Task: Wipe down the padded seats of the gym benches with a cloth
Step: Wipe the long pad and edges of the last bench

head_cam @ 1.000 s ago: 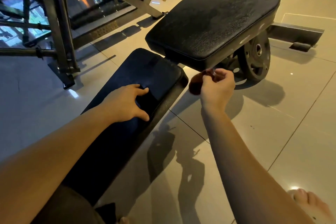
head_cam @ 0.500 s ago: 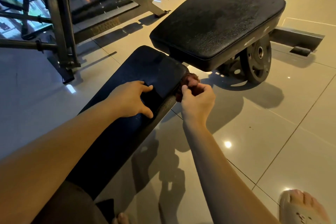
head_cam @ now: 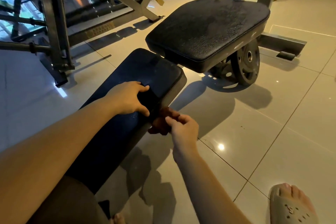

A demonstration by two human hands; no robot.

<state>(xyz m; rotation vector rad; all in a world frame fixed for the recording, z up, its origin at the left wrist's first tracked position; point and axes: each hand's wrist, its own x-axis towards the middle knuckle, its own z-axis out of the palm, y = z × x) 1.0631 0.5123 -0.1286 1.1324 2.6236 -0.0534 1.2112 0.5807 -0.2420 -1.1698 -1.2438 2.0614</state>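
Black textured vinyl is covering the long, narrow padded bench seat [head_cam: 152, 71], which is running from the lower left toward the centre of the view. The person's left hand [head_cam: 127, 99] is resting palm-down on the seat's top surface near its far end. Its fingers are spread and nearly straight, the thumb is reaching toward the right edge, and it is gripping nothing. The right hand [head_cam: 184, 129] is working just beside the seat's right side edge, its fingers curled and pinching a reddish-brown crumpled cloth [head_cam: 160, 123]. The cloth is lying bunched against the grey side wall of the seat, just below the left thumb, and is touching that edge rather than the top surface.

Beyond the seat's far end, a wider black padded cushion with rounded corners [head_cam: 209, 29] is sitting higher and tilted. A dark round weight plate [head_cam: 245, 63] is standing upright on the floor beneath the cushion's right side. Glossy beige floor tiles [head_cam: 263, 132] are reflecting a small light. A grey metal machine frame [head_cam: 52, 23] is standing at the upper left, well apart from the seat. The person's foot in a beige perforated sandal [head_cam: 291, 207] is showing at the lower right corner.
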